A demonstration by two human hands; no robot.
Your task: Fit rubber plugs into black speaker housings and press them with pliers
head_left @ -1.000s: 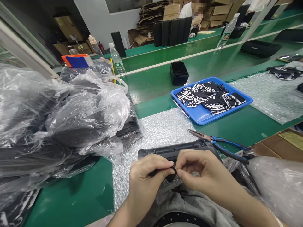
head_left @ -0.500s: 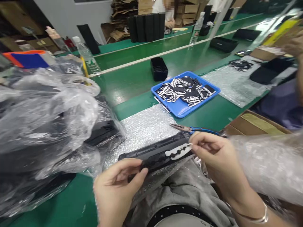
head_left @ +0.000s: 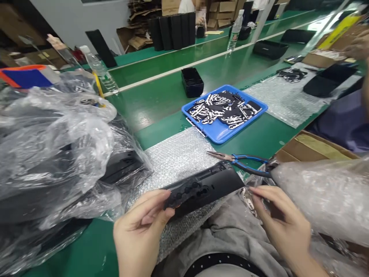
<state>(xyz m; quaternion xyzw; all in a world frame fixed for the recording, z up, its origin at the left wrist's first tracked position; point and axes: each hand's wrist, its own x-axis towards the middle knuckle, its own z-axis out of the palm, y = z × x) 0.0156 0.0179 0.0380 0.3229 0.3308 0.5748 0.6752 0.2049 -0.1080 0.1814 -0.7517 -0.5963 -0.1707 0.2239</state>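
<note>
My left hand (head_left: 142, 227) pinches one end of a thin black strip with scalloped holes (head_left: 186, 192) between thumb and forefinger. The strip is over a long black plastic housing (head_left: 219, 182), which lies slantwise on bubble wrap (head_left: 181, 150) at the bench edge. Whether strip and housing touch, I cannot tell. Beyond the housing's right end is my right hand (head_left: 284, 223), thumb and forefinger slightly apart, with nothing plainly between them. Crumpled white backing pieces (head_left: 248, 201) show just below its fingertips, over my lap. Long-nose pliers with blue-black handles (head_left: 242, 159) lie spread behind the housing.
A blue tray (head_left: 220, 136) holds many black-and-white strips. Plastic-wrapped black parts (head_left: 72, 154) crowd the left. A black open box (head_left: 192, 82) and water bottles (head_left: 235, 32) stand farther back. Wrapped material (head_left: 319, 200) and a carton (head_left: 305, 148) are at right; another person's arm (head_left: 357, 50) shows beyond.
The white backing on the strip is gone from its face, leaving it all black. My right hand has moved right and down, off the strip. My left hand keeps its grip.
</note>
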